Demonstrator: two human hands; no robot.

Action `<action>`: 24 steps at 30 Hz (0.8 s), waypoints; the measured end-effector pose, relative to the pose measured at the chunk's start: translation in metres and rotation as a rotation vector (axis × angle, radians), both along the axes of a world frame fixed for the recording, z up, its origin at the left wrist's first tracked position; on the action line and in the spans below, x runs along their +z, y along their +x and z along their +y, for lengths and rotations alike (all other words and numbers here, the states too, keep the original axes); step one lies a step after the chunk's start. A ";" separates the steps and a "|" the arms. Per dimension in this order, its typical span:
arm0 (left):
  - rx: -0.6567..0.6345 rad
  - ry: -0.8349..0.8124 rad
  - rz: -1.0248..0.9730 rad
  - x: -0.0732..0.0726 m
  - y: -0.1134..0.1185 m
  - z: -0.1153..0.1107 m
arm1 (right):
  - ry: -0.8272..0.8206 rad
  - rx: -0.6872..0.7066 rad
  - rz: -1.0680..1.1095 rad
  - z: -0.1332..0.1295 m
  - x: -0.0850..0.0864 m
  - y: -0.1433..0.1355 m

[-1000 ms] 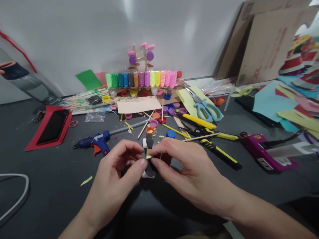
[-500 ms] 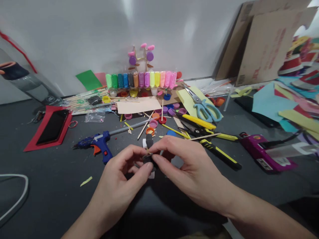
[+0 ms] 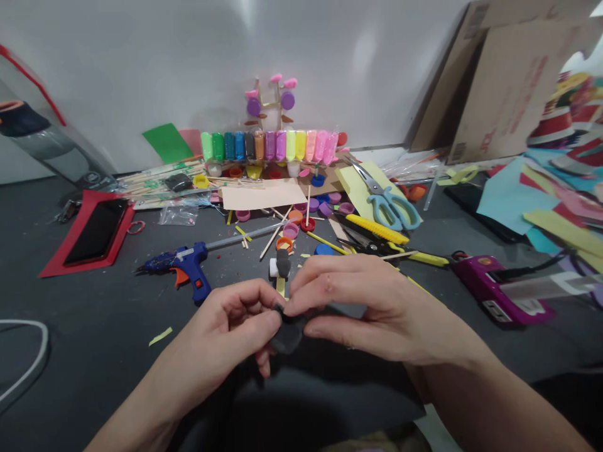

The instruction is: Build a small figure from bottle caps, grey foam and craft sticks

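Observation:
Low in the middle of the head view, my left hand [image 3: 235, 326] pinches a dark round piece of modelling clay [image 3: 287, 337] between thumb and fingers. My right hand [image 3: 362, 307] is bent over the same piece, with its index fingertip against the upper edge and its thumb by the right side. Just beyond the fingertips are a pale yellow strip [image 3: 281, 287], a black lump [image 3: 282, 263] and a white round part [image 3: 273, 268]. Whether these join the dark piece is hidden by my fingers.
A blue glue gun [image 3: 188, 267] lies left of my hands. Beyond are coloured bottle caps [image 3: 291, 231], clay packets [image 3: 271, 145] and blue-handled scissors [image 3: 386, 204]. Yellow-black pliers [image 3: 426, 257] and a purple device [image 3: 494, 289] lie right. A phone [image 3: 97, 232] rests on red paper at left.
The dark piece has tilted so its round face shows. My right hand's fingers have straightened and its thumb has moved away from my left thumb. The view has shifted slightly.

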State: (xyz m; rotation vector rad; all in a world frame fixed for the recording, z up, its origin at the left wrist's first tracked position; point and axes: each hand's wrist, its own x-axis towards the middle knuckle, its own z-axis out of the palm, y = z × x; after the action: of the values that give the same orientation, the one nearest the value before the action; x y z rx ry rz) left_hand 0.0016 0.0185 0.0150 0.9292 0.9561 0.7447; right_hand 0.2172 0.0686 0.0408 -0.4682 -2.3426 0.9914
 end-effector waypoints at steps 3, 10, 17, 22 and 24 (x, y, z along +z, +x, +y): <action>-0.018 -0.020 -0.029 -0.002 0.000 0.000 | 0.001 0.005 0.008 0.000 0.001 0.000; -0.024 -0.050 -0.017 -0.001 -0.001 0.000 | 0.010 0.000 0.031 0.000 -0.002 -0.001; -0.009 -0.059 -0.009 0.000 0.001 0.002 | 0.034 0.008 0.020 0.000 -0.004 -0.001; -0.008 -0.049 0.019 0.000 0.002 0.001 | 0.006 0.016 0.013 0.001 -0.004 -0.001; -0.005 -0.037 0.033 0.001 0.002 0.000 | -0.014 0.019 0.035 0.001 -0.005 -0.001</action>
State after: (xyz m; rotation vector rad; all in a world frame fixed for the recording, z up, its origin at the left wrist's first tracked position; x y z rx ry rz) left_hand 0.0039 0.0190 0.0157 0.9139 0.9934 0.7070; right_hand 0.2162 0.0698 0.0362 -0.4312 -2.3151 1.0172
